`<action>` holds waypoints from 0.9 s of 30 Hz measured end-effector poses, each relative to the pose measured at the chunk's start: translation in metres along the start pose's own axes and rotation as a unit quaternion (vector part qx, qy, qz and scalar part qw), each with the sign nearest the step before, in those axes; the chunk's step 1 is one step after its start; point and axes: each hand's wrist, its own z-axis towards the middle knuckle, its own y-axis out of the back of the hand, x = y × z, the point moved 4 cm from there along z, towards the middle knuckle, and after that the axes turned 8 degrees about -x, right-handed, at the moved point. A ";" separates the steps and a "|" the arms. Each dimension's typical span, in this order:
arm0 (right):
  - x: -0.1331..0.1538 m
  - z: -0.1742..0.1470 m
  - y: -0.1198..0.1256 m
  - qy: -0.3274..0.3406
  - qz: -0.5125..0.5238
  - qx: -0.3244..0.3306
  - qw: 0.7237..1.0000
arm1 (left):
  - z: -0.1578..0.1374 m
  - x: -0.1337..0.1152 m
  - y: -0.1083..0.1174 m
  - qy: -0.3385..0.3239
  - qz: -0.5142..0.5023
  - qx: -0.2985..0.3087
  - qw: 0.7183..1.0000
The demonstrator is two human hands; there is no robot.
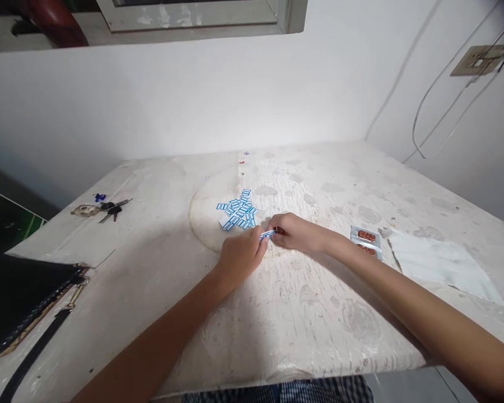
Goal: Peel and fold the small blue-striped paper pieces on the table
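Between my two hands is a small white paper strip with blue print (267, 234). My left hand (240, 250) pinches its left end, while the fingers of my right hand (289, 230) are closed on its right end. Just beyond my left hand lies a loose pile of small white paper pieces with blue outlines (238, 212), overlapping each other on the table. Some of my fingertips are hidden behind the strip and my knuckles.
Keys (111, 208) lie at the left, near a black bag (25, 296) with a strap. To the right are a blister pack of red-brown capsules (366, 236) and a white sheet (441, 263). The table (151, 235) has a plastic cover and meets a wall.
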 end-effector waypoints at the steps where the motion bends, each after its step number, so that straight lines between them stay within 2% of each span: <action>1: 0.001 0.000 0.001 -0.003 0.002 0.001 1.000 | 0.000 -0.001 -0.001 -0.010 0.013 0.004 1.000; 6: -0.001 -0.005 0.015 -0.049 0.016 0.051 0.997 | 0.001 -0.004 -0.004 -0.050 0.044 0.010 0.998; 10: -0.006 0.014 0.027 -0.062 -0.023 -0.013 0.998 | 0.001 -0.004 -0.004 -0.061 0.032 -0.002 0.998; 14: 0.004 0.059 0.015 0.011 -0.073 -0.004 0.997 | 0.001 -0.002 -0.003 -0.059 0.024 -0.009 0.998; 17: 0.011 0.090 -0.003 0.054 -0.124 0.064 0.989 | 0.001 -0.002 -0.004 -0.060 0.020 -0.003 0.998; 19: 0.013 0.101 -0.013 0.053 -0.161 0.115 0.979 | 0.000 -0.002 -0.004 -0.062 0.014 -0.002 0.998; 21: 0.012 0.105 -0.017 0.038 -0.195 0.140 0.970 | -0.001 -0.001 -0.004 -0.062 0.009 -0.003 0.998; 27: 0.008 0.100 -0.011 -0.031 -0.181 0.140 0.973 | -0.003 -0.001 -0.003 -0.048 -0.018 0.000 0.999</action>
